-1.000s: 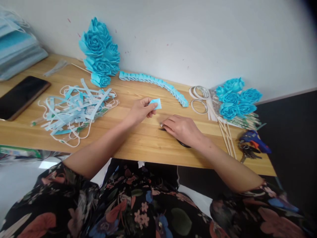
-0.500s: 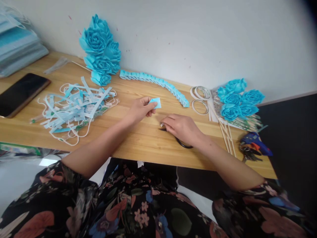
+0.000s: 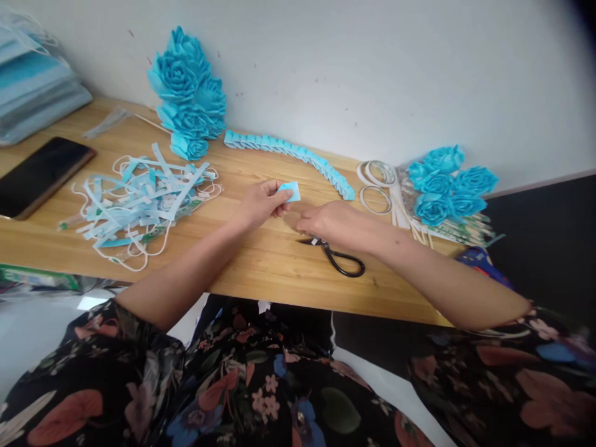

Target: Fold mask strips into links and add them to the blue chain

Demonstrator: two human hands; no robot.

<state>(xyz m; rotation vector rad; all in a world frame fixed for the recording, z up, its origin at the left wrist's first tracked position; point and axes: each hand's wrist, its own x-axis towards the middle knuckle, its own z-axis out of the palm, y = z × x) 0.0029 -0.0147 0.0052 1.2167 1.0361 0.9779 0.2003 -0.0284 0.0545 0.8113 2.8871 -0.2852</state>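
My left hand (image 3: 265, 202) is closed, pinching a small folded light-blue square of mask fabric (image 3: 291, 190) between thumb and fingers above the table. My right hand (image 3: 333, 223) hovers just to its right with bent fingers. Motion smears its fingertips, so whether anything is between them does not show. Below that hand, black-handled scissors (image 3: 345, 266) lie on the wood, blade towards the left. A tiny white scrap (image 3: 315, 241) sits at their pivot. Behind both hands runs a curved strip of overlapping folded blue pieces (image 3: 298, 151).
Mask offcuts and ear loops (image 3: 144, 205) lie heaped at left, near a phone (image 3: 44, 177) and stacked masks (image 3: 37, 81). Blue fabric roses (image 3: 186, 93) lean on the wall; more roses (image 3: 449, 186) lie at right beside tape rolls (image 3: 378, 192) and thin sticks (image 3: 421, 231).
My right hand has moved up and off the scissors, towards the folded square, uncovering their handle and a white scrap. My left hand keeps its pinch, nearly still.
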